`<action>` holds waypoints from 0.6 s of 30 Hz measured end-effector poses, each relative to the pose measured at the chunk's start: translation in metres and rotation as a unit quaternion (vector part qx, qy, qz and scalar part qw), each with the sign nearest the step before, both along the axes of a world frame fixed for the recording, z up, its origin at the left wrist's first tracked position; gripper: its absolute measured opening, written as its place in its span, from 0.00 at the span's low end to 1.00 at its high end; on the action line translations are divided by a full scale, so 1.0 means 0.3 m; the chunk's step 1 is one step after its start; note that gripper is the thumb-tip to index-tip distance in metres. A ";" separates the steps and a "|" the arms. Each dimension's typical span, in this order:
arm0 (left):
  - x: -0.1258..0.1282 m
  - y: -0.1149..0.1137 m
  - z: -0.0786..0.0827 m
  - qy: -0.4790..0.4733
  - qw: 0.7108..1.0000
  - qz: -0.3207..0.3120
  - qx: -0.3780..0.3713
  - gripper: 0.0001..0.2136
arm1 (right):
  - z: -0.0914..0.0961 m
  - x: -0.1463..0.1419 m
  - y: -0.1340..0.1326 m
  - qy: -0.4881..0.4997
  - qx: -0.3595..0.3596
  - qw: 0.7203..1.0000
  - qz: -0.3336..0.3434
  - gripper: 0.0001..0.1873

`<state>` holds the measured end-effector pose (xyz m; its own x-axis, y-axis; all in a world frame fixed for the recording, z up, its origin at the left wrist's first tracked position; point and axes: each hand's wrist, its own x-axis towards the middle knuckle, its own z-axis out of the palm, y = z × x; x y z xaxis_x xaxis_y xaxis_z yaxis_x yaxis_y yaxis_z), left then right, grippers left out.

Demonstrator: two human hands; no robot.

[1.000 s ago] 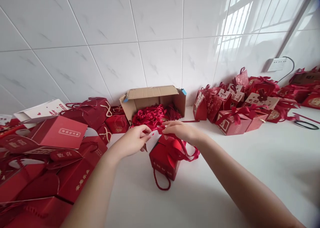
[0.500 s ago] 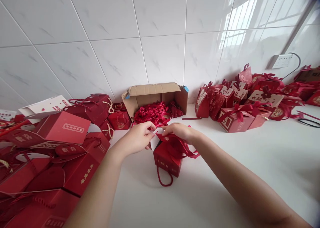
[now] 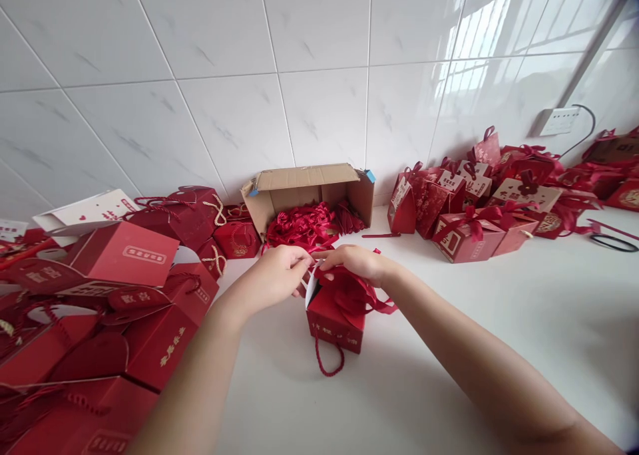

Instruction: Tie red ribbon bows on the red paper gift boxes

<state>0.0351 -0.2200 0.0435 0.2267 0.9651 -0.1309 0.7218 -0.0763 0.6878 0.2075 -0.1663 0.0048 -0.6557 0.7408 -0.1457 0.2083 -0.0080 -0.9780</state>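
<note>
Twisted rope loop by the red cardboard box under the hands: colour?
The rope loop is dark red; head view.

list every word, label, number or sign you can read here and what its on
"安居乐业": gold lettering on the dark red cardboard box in the left-hand pile.
Too blurred to read: gold characters on the central red cardboard box with a twisted-rope handle.
Too blurred: framed label on the lighter red angular cardboard box at left.
Too small: pale labels on the ribbon-tied red cardboard boxes at right.

Left hand [image 3: 283, 272], one; right hand [image 3: 355, 262], one; cardboard carton [image 3: 309, 174], one; wall socket [image 3: 558, 121], one; gift boxes [image 3: 334, 330], over ten.
</note>
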 end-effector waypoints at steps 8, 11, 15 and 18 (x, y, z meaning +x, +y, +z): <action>0.000 0.007 -0.005 0.046 0.998 0.008 0.037 0.10 | 0.014 -0.006 -0.003 -0.009 0.041 0.998 0.036 0.13; -0.019 0.018 0.008 0.071 0.996 0.029 0.038 0.07 | 0.052 0.022 -0.023 -0.106 0.140 0.984 0.017 0.17; -0.126 0.007 0.079 0.113 0.960 0.209 0.148 0.07 | 0.166 0.147 -0.112 -0.185 0.348 0.912 -0.111 0.20; -0.227 -0.031 0.144 0.089 0.880 0.375 0.277 0.13 | 0.244 0.251 -0.190 -0.162 0.427 0.873 -0.170 0.18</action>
<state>-0.0330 -0.2291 0.0866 -0.4783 0.7614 0.4375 0.8045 0.1802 0.5660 0.2827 -0.2234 0.0780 -0.4036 0.8140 0.4178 0.6021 0.5801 -0.5486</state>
